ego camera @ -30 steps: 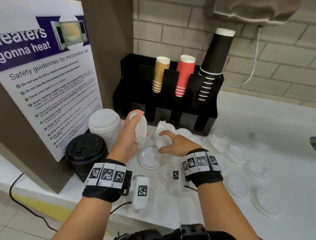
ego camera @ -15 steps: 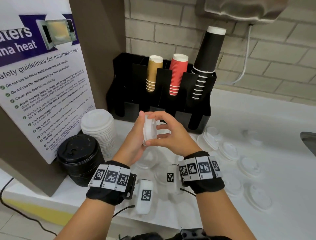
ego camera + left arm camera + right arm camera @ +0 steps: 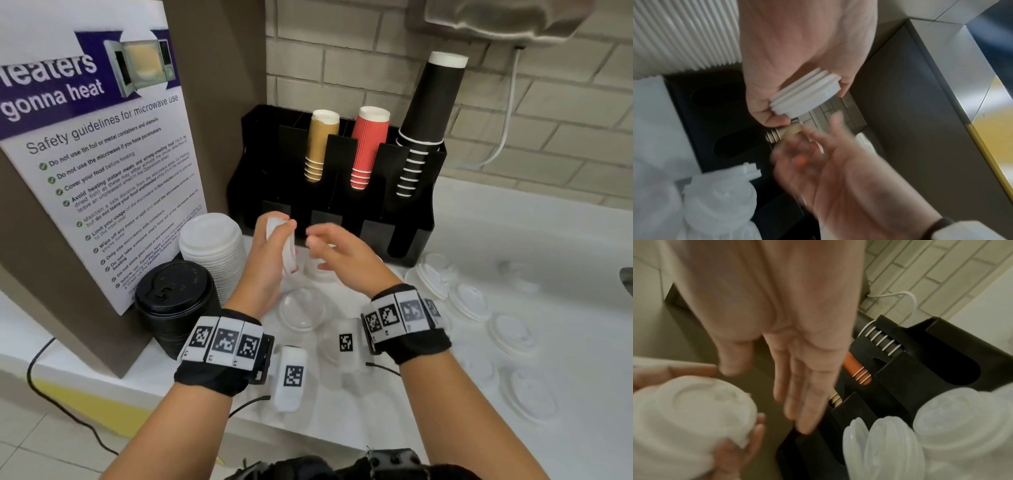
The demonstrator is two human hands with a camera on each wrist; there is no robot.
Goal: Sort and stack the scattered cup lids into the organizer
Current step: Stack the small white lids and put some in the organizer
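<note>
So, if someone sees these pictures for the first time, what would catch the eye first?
Probably the left hand gripping a small stack of white lids in front of the black organizer, with the open right hand beside it. Next, the tall black cup stack in the organizer's right slot, and the loose lids scattered on the counter at right.

You are standing at a self-serve drinks corner of a workplace pantry or canteen. A black cup organizer (image 3: 337, 192) on the white counter (image 3: 534, 233) holds sleeves of tan paper cups (image 3: 320, 147), red ribbed cups (image 3: 368, 147) and tall black cups (image 3: 428, 120). Beside it stand stacks of white lids (image 3: 212, 253) and black lids (image 3: 174, 301). A poster (image 3: 99, 150) gives safety guidelines for microwave use and mentions a Facilities team. Behind you see a pale brick wall (image 3: 342, 61)
</note>
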